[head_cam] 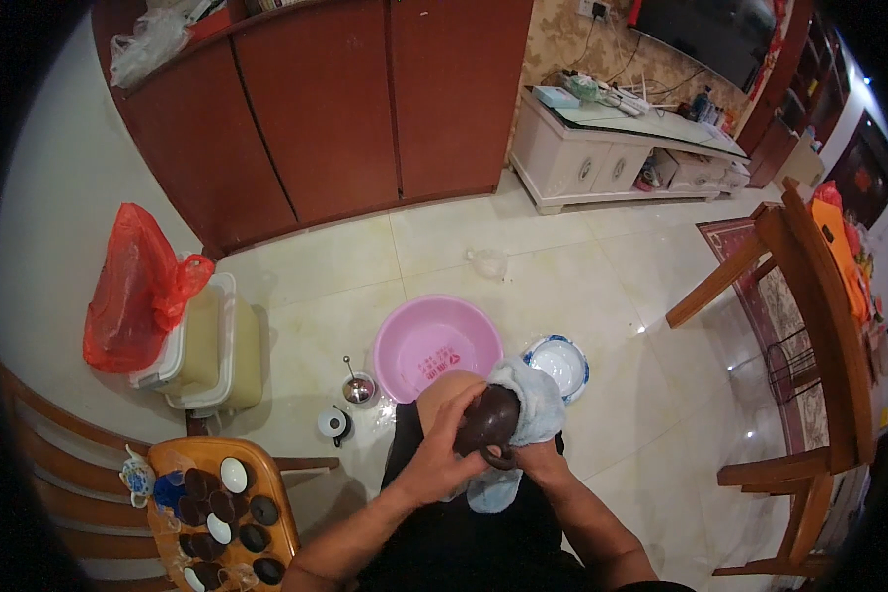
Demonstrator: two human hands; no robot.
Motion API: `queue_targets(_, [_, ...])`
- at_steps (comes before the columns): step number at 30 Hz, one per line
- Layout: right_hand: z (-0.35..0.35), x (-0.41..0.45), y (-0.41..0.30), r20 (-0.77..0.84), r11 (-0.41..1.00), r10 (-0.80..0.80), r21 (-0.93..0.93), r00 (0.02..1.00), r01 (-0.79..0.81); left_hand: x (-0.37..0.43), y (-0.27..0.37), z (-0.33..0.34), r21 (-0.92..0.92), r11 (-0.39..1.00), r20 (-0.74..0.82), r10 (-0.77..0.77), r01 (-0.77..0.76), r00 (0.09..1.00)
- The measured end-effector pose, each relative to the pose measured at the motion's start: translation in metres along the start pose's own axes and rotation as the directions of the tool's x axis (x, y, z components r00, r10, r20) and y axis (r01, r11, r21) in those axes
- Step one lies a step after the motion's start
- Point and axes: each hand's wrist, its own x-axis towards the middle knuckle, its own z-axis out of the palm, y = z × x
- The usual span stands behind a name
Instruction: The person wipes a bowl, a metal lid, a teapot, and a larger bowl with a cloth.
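Over the person's lap, my left hand grips a dark brown clay teapot by its side, with the loop handle pointing down toward me. On the pot's right side, my right hand holds a light blue towel against it; the fingers are mostly hidden by the cloth. A lower fold of the towel hangs below the pot. Just beyond the knee a pink plastic basin stands on the floor, with a white bowl with a blue rim to its right.
Left of the basin stand a shiny metal-lidded vessel and a small white-and-black cup. A wooden chair seat at lower left bears several dark and white cups and a blue-and-white teapot. Lidded storage bins and a wooden chair flank the floor.
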Motion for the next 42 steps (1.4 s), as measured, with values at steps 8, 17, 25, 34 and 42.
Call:
queue_targets(8, [-0.011, 0.028, -0.029, 0.086, 0.998, -0.06, 0.018, 0.995, 0.059, 0.001, 0.024, -0.015, -0.729, 0.52, 0.253, -0.399, 0.445, 0.881])
queue_targets(17, [-0.021, -0.007, 0.05, 0.057, 0.938, 0.22, 0.261, 0.974, -0.227, -0.005, -0.015, -0.03, -0.95, -0.095, 0.313, -0.206, 0.299, 0.927])
queue_targets(25, [-0.053, -0.021, 0.061, 0.016, 0.154, 0.558, 0.981, 0.83, -0.122, 0.004, -0.008, -0.034, -0.973, -0.131, 0.216, -0.243, 0.189, 0.946])
queue_targets(34, [-0.038, 0.018, -0.032, 0.351, 0.978, -0.076, 0.208, 0.933, 0.001, 0.007, 0.011, -0.016, -0.881, 0.469, -0.103, -0.328, 0.067, 0.939])
queue_targets(42, [-0.023, 0.036, -0.034, 0.535, 0.966, -0.218, -0.001, 0.816, 0.258, 0.008, 0.012, -0.014, -0.898, 0.427, -0.098, -0.427, 0.105, 0.899])
